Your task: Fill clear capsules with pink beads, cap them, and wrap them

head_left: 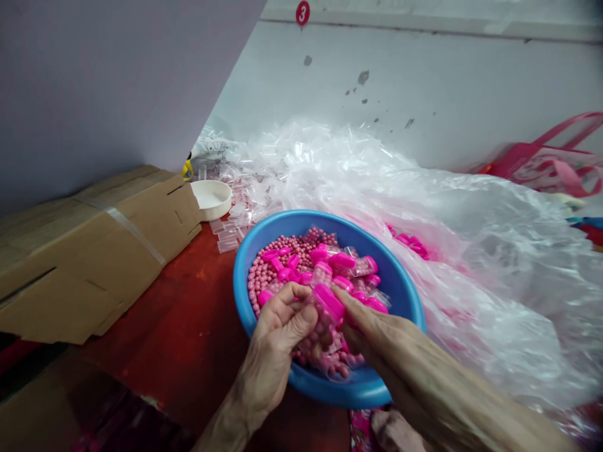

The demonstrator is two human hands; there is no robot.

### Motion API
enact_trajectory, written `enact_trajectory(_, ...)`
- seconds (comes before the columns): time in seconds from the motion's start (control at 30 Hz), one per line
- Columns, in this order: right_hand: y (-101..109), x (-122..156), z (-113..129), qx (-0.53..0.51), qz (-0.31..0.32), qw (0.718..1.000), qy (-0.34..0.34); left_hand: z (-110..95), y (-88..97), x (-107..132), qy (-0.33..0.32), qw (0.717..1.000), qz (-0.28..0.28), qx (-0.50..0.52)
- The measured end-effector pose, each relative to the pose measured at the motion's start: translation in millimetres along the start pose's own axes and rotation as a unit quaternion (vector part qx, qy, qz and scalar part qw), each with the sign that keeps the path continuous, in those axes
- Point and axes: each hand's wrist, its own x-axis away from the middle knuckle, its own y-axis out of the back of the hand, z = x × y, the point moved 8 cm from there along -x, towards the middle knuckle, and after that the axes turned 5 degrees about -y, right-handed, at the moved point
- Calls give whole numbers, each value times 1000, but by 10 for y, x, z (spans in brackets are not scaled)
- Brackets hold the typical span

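Over a blue basin (409, 285), my left hand (285, 326) holds a small clear plastic container with a bright pink cap (328, 303), its thumb and fingers closed round the side. My right hand (370, 329) grips the cap from the right; some of its fingers are hidden behind the container. Small pink beads (261, 273) fill the basin's left side. Loose pink caps (285, 263) lie on them. Several capped containers of beads (348, 263) are heaped in the middle and right of the basin.
A cardboard box (117, 232) stands at left on the red surface (188, 301). Behind it are a white round dish (211, 198) and scattered clear plastic pieces (230, 232). Clear plastic sheeting (471, 251) spreads behind and right, with more pink caps (412, 245). A pink bag (541, 163) sits far right.
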Motion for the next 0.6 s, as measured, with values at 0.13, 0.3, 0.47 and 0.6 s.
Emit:
enact_trajectory(0.13, -19, -88, -43, -14, -3, 1000, 21, -26, -3, 8, -31, 999, 24, -20)
enact_trajectory(0.3, 18, -177, -28, -26, -9, 998, 55, -4, 45, 24, -46, 994, 23, -101)
enact_trajectory(0.47, 277, -332, 67, -21, -38, 993, 109, -55, 38, 63, -61, 985, 0, -164)
enact_trajectory(0.6, 368, -324, 118, 21, -55, 986, 155, -59, -3, 71, -48, 982, 1, -184)
